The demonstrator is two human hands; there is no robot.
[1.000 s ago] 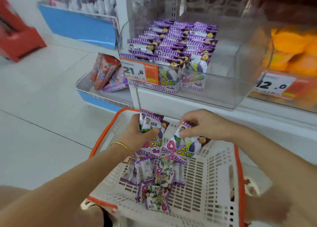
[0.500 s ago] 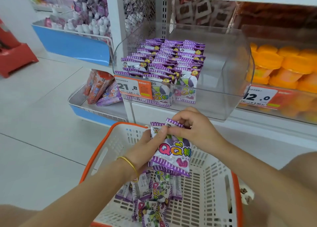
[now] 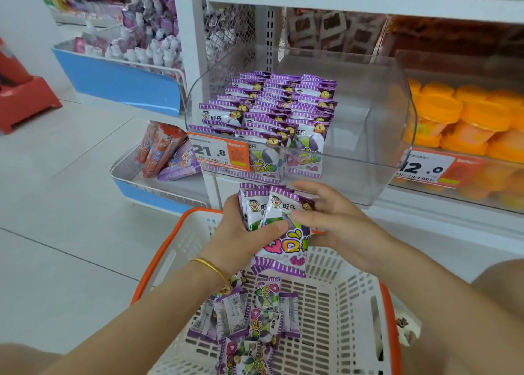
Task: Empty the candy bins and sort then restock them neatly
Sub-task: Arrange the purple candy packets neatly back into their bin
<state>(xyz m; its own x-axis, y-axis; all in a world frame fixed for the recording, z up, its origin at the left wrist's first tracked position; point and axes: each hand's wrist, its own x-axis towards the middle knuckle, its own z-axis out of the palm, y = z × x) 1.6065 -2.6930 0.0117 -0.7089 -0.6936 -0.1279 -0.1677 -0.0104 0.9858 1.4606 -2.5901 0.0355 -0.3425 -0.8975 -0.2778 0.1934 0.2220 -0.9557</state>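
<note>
— Item in hand?
— Stack (image 3: 283, 241) of purple packets, upright, over the far rim of the basket (image 3: 348, 289), just below the front of the bin (image 3: 368, 136). Left hand (image 3: 241, 233): fingers curled round the stack's left side, thumb across the face. Right hand (image 3: 337, 224): thumb on the face, fingers along the top right corner, a loose pinch
— Step?
— Restocking, by my reading: a handful being squared before it goes in. Rows (image 3: 283, 102) already fill the bin's left and middle. Loose packets (image 3: 261, 315) lie in the basket, so well short of done
— Next move calls for?
— A lift over the clear front lip, then a set-down face forward, in line with the rows, I'd say
— Room?
— Bin's right part bare and open on top. Lip close above the hands. Price tag (image 3: 218, 153) on its left front. Basket rim under the wrists. Shelf (image 3: 340, 1) overhead leaves a gap for entry
</note>
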